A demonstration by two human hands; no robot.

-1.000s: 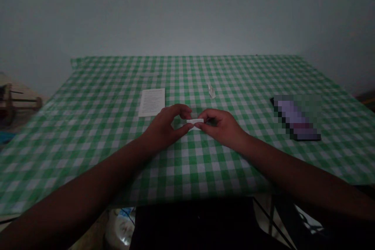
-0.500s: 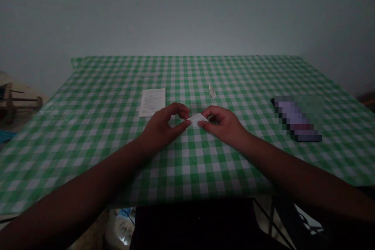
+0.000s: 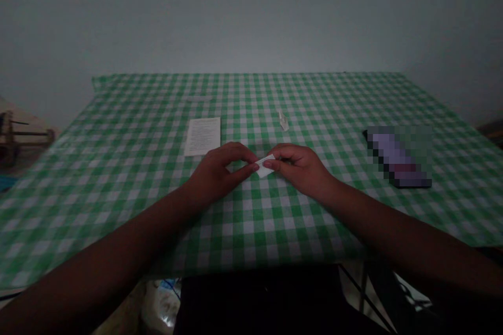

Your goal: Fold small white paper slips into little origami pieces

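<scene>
A small folded piece of white paper (image 3: 265, 169) is held just above the table, between my two hands. My left hand (image 3: 220, 170) pinches its left corner with thumb and forefinger. On the other side, my right hand (image 3: 301, 166) grips the right part, its thumb lying on the paper's face. Both forearms rest across the near part of the green and white checked tablecloth (image 3: 251, 230). Left of the hands lies a flat printed sheet or booklet (image 3: 203, 137), with rows of small text.
Beyond the hands lies a small crumpled whitish scrap (image 3: 283, 121). A dark-edged phone (image 3: 396, 159), partly pixelated, lies at the right. Toward the back left is a thin pale strip (image 3: 199, 98). A plain wall (image 3: 251, 15) stands behind the table.
The paper has tilted and now shows a blank white face below the fingers. My left fingertips have closed together on its corner. The other things lie where they were.
</scene>
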